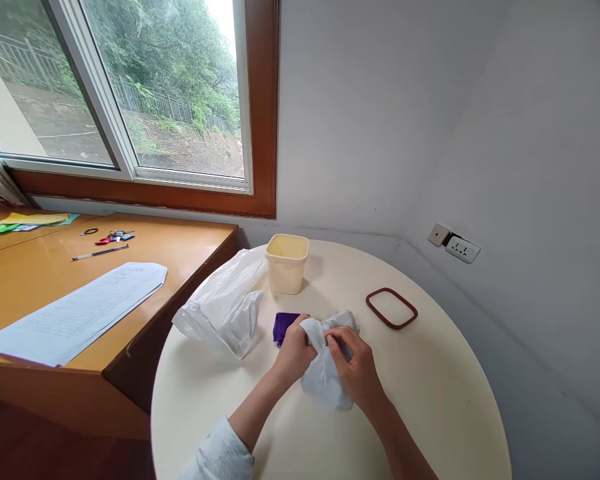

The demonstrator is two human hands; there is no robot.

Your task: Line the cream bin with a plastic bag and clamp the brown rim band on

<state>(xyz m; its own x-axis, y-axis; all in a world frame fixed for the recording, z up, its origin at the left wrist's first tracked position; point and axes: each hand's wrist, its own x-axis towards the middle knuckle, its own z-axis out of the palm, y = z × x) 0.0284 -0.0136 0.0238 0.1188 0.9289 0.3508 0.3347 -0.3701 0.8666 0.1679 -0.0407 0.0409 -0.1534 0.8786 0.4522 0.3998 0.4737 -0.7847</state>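
Both of my hands grip a pale bluish-white plastic bag [326, 385] over the middle of the round table. My left hand [295, 350] is closed around its gathered top on the left. Close beside it, my right hand [354, 363] pinches the same gathered part between thumb and fingers. The lower part of the bag bulges below the hands, and what it contains, if anything, is hidden. Just behind my left hand lies a dark purple folded bundle [285, 325], partly covered by that hand.
On the round table [420, 400] stand a cream plastic bin [286, 270] at the back and a crumpled white plastic bag [225, 313] to the left. A brown rounded ring [393, 325] lies right. The wooden desk [190, 240] holds papers [80, 313], a pen [100, 253] and keys [116, 237].
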